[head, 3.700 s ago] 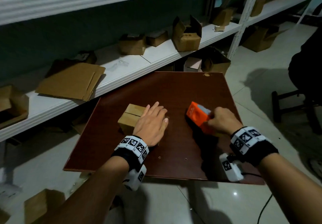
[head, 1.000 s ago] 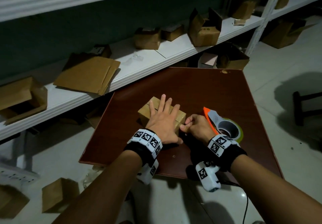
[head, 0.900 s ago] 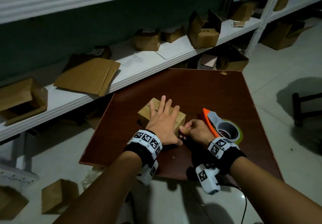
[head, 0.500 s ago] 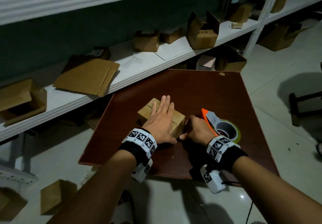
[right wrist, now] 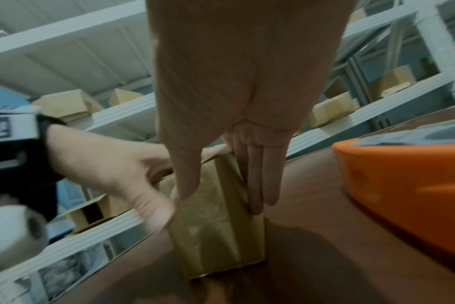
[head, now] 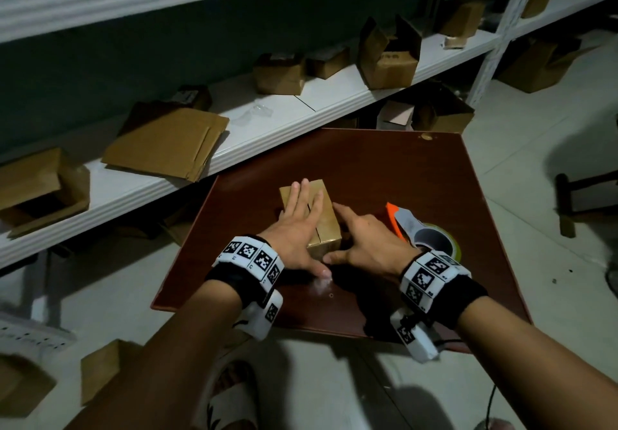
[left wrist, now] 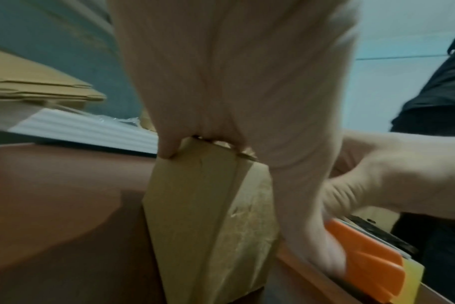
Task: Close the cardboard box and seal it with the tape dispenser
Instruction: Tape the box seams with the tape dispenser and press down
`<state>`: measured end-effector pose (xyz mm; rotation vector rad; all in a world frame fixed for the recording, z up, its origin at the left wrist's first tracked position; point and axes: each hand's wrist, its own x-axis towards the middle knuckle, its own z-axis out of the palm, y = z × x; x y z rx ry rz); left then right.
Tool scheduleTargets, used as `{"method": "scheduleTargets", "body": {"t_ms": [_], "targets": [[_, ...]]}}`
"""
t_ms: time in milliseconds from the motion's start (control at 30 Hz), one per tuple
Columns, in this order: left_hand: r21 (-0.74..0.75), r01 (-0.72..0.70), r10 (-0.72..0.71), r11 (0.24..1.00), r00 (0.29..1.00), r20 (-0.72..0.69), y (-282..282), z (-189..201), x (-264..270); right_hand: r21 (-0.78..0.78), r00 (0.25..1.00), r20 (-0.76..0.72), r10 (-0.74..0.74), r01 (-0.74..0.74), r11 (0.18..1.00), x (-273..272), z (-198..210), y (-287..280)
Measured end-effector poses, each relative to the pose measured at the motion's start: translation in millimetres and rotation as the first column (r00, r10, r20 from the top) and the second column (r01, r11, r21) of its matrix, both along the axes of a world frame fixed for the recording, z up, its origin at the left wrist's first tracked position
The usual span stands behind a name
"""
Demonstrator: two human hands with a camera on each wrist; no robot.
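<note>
Your left hand lies flat on top of the cardboard box, fingers straight and close together along the seam where the two flaps meet, thumb hanging down the near face. That looks like the reason for the pose: the palm keeps both flaps down so they cannot spring open while you work on the seal.

Your right hand is spread against the box's right side, forefinger stretched along the top right edge and thumb reaching toward the near corner, holding nothing. From the right wrist view its fingers run straight down the side wall. I judge it is steadying or squaring the box, or smoothing something along that edge; whether tape is already on the seam I cannot tell, the light is too dim.

The box sits near the middle of the brown table, a little to the left. The tape dispenser, orange with a yellowish roll, lies on the table just right of your right hand, close enough to pick up without letting go of the flaps.

No brand or writing can be read on the box or the dispenser. The only markings are the black-and-white square codes on your wristbands. An open carton on the far shelf carries a faint print, too small to read.
</note>
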<state>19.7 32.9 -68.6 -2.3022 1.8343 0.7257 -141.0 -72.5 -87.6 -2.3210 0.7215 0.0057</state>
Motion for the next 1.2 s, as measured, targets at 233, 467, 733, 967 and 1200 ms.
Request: {"method": "scheduleTargets", "body": {"t_ms": [233, 467, 733, 967, 1200], "targets": [[-0.070, -0.003, 0.004, 0.998, 1.000, 0.024, -1.4, -12.9, 1.4, -0.126, 0.998, -0.053, 0.039, -0.046, 0.991, 4.5, 3.9, 5.5], [-0.226, -0.075, 0.105, 0.971, 0.987, 0.122, -2.2, -31.0, -9.0, -0.336, 1.000, 0.014, -0.019, 0.023, 0.942, 2.6, -16.7, 22.3], [-0.236, -0.092, 0.130, 0.967, 0.980, 0.149, -4.2, -32.0, -11.3, -0.335, 0.999, -0.017, -0.048, 0.039, 0.941, 7.2, -18.0, 23.3], [-0.138, -0.062, 0.077, 0.989, 0.991, 0.112, -5.4, -14.5, -11.1, -0.162, 0.999, -0.004, 0.032, -0.033, 0.986, 4.9, -10.9, 6.9], [-0.164, -0.070, 0.094, 0.984, 0.985, 0.144, -12.8, -21.0, -13.2, -0.118, 0.998, 0.049, 0.026, -0.020, 0.993, 5.8, -18.5, -1.9]]}}
